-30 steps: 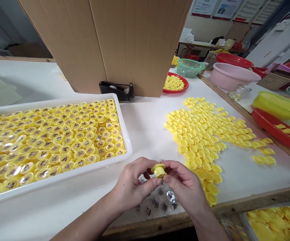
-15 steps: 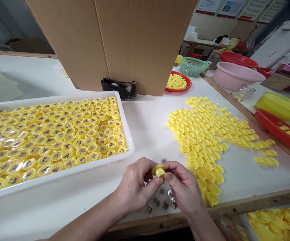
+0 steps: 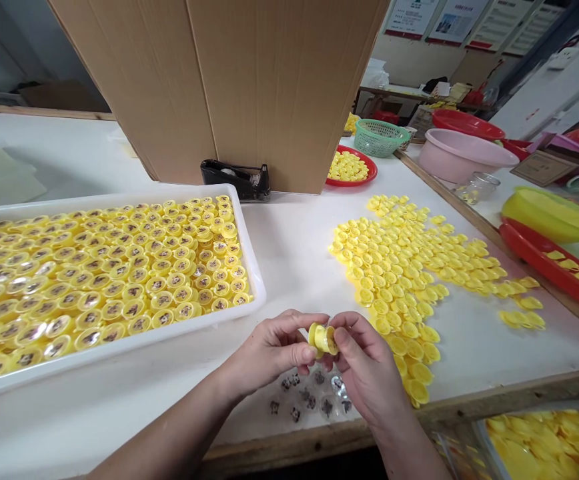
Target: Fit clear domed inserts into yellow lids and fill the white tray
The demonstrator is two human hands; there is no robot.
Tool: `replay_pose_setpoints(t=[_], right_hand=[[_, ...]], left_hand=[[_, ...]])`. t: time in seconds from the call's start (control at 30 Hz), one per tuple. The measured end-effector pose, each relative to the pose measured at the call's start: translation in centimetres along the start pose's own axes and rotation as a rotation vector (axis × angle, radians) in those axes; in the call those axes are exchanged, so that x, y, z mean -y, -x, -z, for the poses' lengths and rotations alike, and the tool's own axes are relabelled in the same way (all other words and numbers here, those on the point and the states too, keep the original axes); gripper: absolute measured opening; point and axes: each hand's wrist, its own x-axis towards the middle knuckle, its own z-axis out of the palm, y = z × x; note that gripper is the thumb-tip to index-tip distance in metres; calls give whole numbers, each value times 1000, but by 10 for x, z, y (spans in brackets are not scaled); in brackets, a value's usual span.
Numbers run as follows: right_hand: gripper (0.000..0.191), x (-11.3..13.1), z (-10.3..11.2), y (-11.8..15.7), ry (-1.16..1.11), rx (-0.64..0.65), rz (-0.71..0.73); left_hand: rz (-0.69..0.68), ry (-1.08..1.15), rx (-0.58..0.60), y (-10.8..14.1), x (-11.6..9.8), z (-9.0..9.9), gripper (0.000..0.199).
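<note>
Between my two hands is a small yellow plastic spool-like piece [image 3: 323, 339] with round flanges at both ends. My left hand [image 3: 282, 347] grips its left flange with thumb and fingers. On the other side, my right hand [image 3: 364, 357] pinches the right end, where a dark picture partly shows. Below them on the table lie several clear round stickers [image 3: 310, 399] with small dark printed figures. To the left, a white tray [image 3: 253, 267] is packed with yellow pieces bearing printed tops. Plain yellow round pieces [image 3: 389, 267] are spread in overlapping rows at the right.
A black tape dispenser [image 3: 234, 180] stands before a tall cardboard box [image 3: 249, 87]. Behind at right are a red plate [image 3: 372, 170] of yellow parts, a green basket [image 3: 379, 137] and a pink basin [image 3: 462, 157]. A wooden edge [image 3: 289, 457] runs along the table's front.
The yellow piece has been turned from upright to sideways, so its printed end faces right. My left hand has shifted slightly, and more stickers show below.
</note>
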Motion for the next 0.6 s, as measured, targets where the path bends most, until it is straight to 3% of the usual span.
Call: replay_pose_setpoints(t=[0.17,0.27,0.33,0.47,0.6], right_hand=[[16,7,9,3,498,-68,123],[14,16,15,6,720,-48,316],[25,22,17,8,836,23,449],[38,31,15,10,966,164,541],[32,32,12,9,963,170,565]], left_hand=[[7,128,-36,-1,6,-4,36],[0,159,-67,-1,8,-4,37],[-14,167,-81,-1,6,-4,38],[-30,195,-57,-2,2,-5,37],[-27,211,-47,-1,0,-6,40]])
